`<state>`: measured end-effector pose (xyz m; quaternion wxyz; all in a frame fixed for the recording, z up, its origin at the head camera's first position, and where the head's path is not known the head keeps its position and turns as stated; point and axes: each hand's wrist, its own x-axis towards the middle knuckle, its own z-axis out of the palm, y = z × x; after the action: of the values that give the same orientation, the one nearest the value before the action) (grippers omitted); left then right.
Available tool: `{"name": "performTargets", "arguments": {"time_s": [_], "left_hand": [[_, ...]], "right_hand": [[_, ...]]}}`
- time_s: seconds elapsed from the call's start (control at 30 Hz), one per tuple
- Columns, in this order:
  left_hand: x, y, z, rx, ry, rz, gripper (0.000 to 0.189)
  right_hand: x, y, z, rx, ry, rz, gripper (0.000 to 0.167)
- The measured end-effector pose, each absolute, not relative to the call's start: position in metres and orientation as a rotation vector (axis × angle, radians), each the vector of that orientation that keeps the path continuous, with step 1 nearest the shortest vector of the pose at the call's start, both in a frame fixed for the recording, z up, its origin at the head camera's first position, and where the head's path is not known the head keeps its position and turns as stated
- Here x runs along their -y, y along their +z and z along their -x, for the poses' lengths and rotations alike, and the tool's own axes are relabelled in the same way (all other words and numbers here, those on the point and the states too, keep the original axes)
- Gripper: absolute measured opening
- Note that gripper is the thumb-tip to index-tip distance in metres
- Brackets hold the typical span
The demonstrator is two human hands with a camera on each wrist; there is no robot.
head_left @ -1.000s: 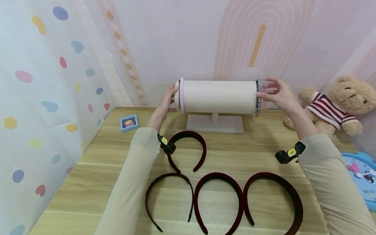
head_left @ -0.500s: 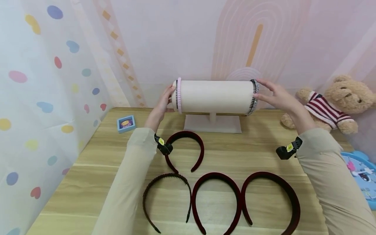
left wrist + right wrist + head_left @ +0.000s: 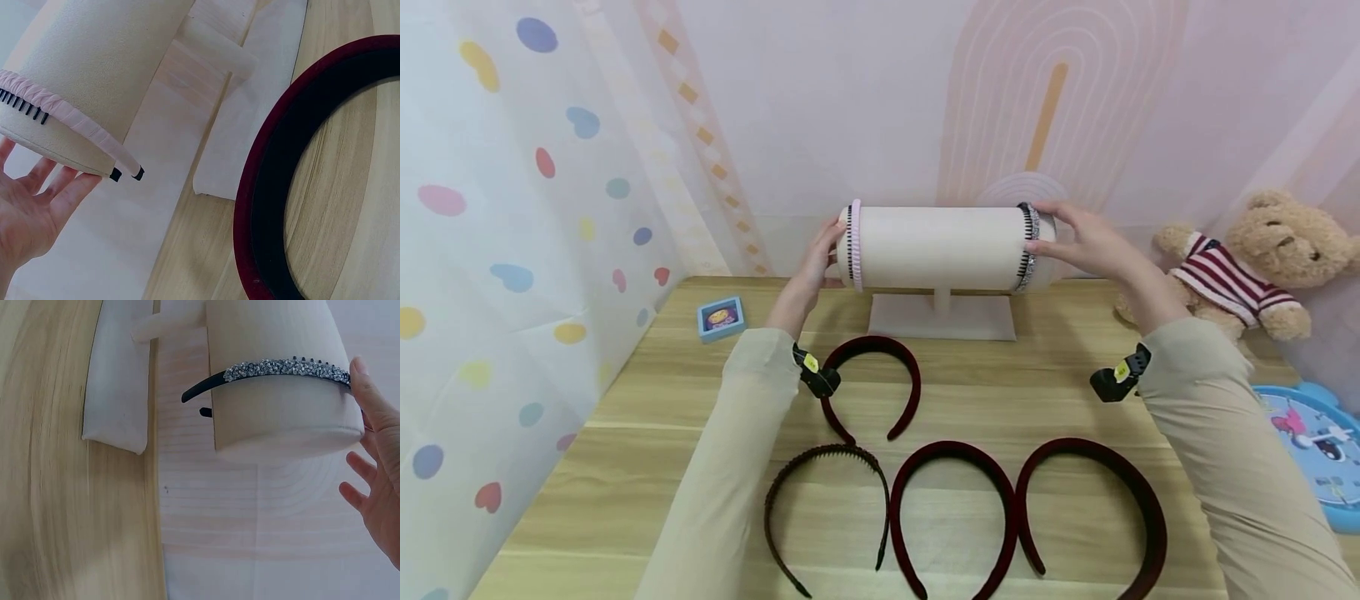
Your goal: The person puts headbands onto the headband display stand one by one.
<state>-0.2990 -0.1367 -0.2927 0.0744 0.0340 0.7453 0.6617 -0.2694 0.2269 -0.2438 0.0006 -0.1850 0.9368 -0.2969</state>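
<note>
A cream cylindrical headband stand (image 3: 940, 248) lies level on its post at the back of the table. Around its left end sits a pink wrapped headband (image 3: 75, 115) with black teeth. My left hand (image 3: 28, 215) touches that end, fingers fairly straight against the rim. Near the right end, a silver glittery headband (image 3: 281, 367) with black teeth is around the cylinder, its black tips pointing down below. My right hand (image 3: 1086, 242) pinches this headband, thumb at the front and fingers at the top; its other fingers are spread and free.
Three dark red padded headbands (image 3: 955, 450) and a thin dark toothed headband (image 3: 827, 450) lie in front of the stand's base (image 3: 895, 317). A small blue box (image 3: 721, 319) is at left. A teddy bear (image 3: 1232, 275) and a blue clock (image 3: 1318, 446) are at right.
My right hand has taken hold of the glittery headband and slid it left along the cylinder, baring the right end. The left hand stays at the left end.
</note>
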Motion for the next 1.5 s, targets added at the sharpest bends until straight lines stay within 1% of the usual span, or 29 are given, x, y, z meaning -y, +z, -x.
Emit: {"name": "performTargets", "arguments": {"time_s": [0.1,0.27,0.7,1.17,1.5], "left_hand": [[0.141,-0.304,0.309,-2.263,1.991,-0.126,0.059],[0.144,-0.311,0.314,-2.278,2.013,-0.17,0.062],[0.139,-0.3,0.307,-2.238,2.012,-0.07,0.054],[0.139,-0.302,0.306,-2.254,2.01,-0.068,0.055],[0.138,-0.303,0.305,-2.247,2.002,-0.079,0.057]], "right_hand": [[-0.22,-0.242,0.271,-2.962,-0.9,0.616,0.071],[-0.207,-0.237,0.275,-2.999,-0.782,0.679,0.073],[-0.175,-0.235,0.285,-3.031,-0.596,0.742,0.075],[-0.144,-0.236,0.293,-3.037,-0.53,0.807,0.071],[-0.12,-0.233,0.296,-3.013,-0.48,0.837,0.071]]}}
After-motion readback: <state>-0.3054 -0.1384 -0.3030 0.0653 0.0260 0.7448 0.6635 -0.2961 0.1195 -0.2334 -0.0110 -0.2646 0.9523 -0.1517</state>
